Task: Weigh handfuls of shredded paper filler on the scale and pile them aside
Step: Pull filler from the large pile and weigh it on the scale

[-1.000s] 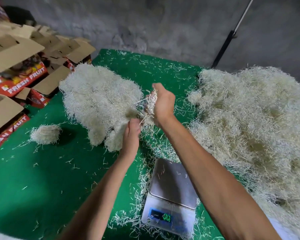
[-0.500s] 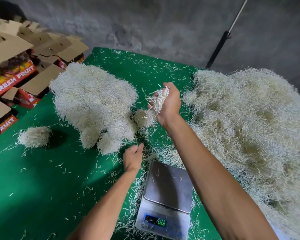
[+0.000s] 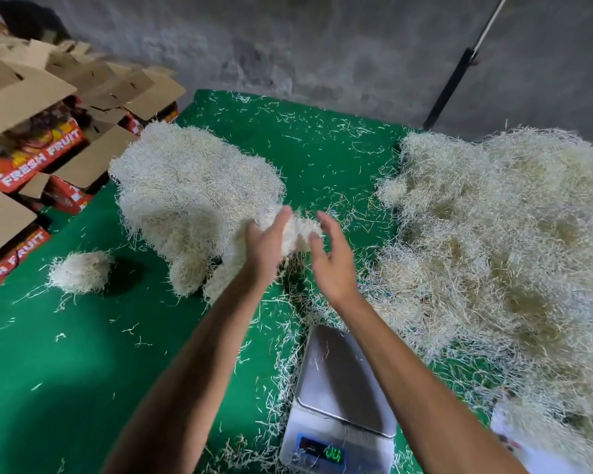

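Readable text: box lettering only.
"FRESH FRUIT" on red cartons (image 3: 31, 159), far left of the hands; scale display (image 3: 322, 451) digits green, blurred, unreadable.

Packing room, stacked fruit cartons (image 3: 31, 155), filler heaps (image 3: 493, 241), bare concrete wall (image 3: 288, 46)

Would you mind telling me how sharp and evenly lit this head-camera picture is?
In the head view, wide-angle distortion bows the green table edges; the hands and the clump between them are slightly motion-blurred; the scale display is too soft to read; light falls from the right, throwing shadows left of the small tuft.
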The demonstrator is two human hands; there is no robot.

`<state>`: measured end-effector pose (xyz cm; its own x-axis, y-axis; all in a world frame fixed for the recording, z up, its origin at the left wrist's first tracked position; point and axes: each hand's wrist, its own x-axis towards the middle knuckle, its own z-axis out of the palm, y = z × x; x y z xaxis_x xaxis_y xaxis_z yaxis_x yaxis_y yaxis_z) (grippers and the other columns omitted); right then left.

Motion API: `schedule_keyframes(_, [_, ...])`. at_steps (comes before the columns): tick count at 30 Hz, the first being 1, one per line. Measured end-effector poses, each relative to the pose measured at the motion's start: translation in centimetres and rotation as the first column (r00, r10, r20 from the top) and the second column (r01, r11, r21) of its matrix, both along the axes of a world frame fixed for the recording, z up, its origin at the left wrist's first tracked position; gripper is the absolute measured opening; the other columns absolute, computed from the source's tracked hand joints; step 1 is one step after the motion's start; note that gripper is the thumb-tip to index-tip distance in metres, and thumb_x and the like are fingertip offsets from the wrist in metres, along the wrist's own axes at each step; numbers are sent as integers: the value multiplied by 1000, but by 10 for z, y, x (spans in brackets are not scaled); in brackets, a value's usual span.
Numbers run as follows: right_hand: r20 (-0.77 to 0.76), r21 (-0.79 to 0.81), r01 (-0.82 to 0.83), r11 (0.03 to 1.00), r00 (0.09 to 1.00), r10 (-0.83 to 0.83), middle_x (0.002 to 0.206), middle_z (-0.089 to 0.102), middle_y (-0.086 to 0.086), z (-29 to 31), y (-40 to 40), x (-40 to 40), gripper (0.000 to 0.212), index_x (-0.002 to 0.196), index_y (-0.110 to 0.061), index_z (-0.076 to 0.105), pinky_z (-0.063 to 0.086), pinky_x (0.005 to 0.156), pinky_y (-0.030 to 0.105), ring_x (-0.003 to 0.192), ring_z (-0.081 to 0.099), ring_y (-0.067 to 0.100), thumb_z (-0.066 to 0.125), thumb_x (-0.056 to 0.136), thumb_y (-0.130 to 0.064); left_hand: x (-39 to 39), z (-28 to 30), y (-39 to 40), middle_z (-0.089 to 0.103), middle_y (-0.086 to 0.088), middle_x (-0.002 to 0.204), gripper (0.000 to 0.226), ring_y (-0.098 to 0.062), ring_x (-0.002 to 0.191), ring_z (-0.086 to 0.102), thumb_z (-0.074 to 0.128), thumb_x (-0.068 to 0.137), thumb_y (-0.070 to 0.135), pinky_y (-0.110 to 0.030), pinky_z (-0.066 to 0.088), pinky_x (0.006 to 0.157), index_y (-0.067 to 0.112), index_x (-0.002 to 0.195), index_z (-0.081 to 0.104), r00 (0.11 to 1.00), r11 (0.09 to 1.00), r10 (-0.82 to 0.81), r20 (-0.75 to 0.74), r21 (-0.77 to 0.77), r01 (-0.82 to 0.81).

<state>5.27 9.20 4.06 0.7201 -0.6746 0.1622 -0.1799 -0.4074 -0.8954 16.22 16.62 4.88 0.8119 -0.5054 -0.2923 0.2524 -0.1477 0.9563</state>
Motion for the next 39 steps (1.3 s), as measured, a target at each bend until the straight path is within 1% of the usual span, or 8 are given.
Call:
schedule_keyframes(6, [49,21,49,999,998,-50,112,68,-17,-35,-34,-35,29,134,-23,58,59,59,44,67,63,18,47,107,-18,92,-25,-18,44,-14,153,108,-32,137,46,87,71,51,-49,41,113,12,155,31,818,888,-217,532,457,-61])
schedule_keyframes(12, [-267,-202,219,955,926,-268,142,55,-1,-84,-74,-59,44,140,-19,55,44,111,56,117,60,19,64,99,-32,61,-51,-32,64,-12,135,65,-22,124,60,82,82,38,-44,48,108,9,135,58,700,931,-286,654,362,43])
schedule_keyframes(17, [-769,-359,139,923,517,-376,171,-8,12,-128,-112,-121,101,163,-21,12,-9,119,53,157,-6,36,50,88,-78,-9,-74,-65,54,-6,146,56,-18,126,56,75,89,40,-46,46,110,25,139,55,690,768,-618,377,475,429])
schedule_keyframes(22, [-782,-310,105,945,537,-316,167,24,12,-161,-98,-172,69,155,-28,35,20,124,51,152,25,35,49,98,-63,-83,-116,-85,9,-6,169,90,-29,148,29,74,84,57,-43,20,118,40,157,24,460,314,-886,-67,644,698])
schedule_keyframes(25, [-569,-128,185,974,791,-225,133,63,4,-156,-88,-177,56,143,-22,53,55,92,23,96,65,4,60,96,-52,-130,-125,-101,1,-6,170,91,-32,151,23,52,88,76,-52,20,122,36,160,13,586,425,-798,-140,557,713])
schedule_keyframes(28, [-299,193,148,970,950,-86,121,60,-25,-133,-82,-173,63,147,-32,45,51,68,5,74,67,-9,61,92,-60,-154,-118,-122,16,4,168,86,-25,149,28,42,88,82,-51,21,120,44,158,9,798,761,-571,-192,240,603])
schedule_keyframes(33, [-108,104,256,961,964,-245,101,67,1,-102,-97,-173,32,127,-27,56,61,65,44,74,66,17,50,103,-48,-146,-106,-140,54,1,121,48,-11,94,52,65,85,60,-28,42,82,29,120,55,886,933,-265,-381,128,335])
schedule_keyframes(39, [-133,272,431,860,902,-410,113,63,19,-83,-115,-161,51,145,-10,42,60,81,58,86,63,23,40,108,-44,-136,-83,-145,24,-5,165,84,-28,149,26,42,89,77,-52,20,119,28,156,30,904,932,-286,-317,125,339])
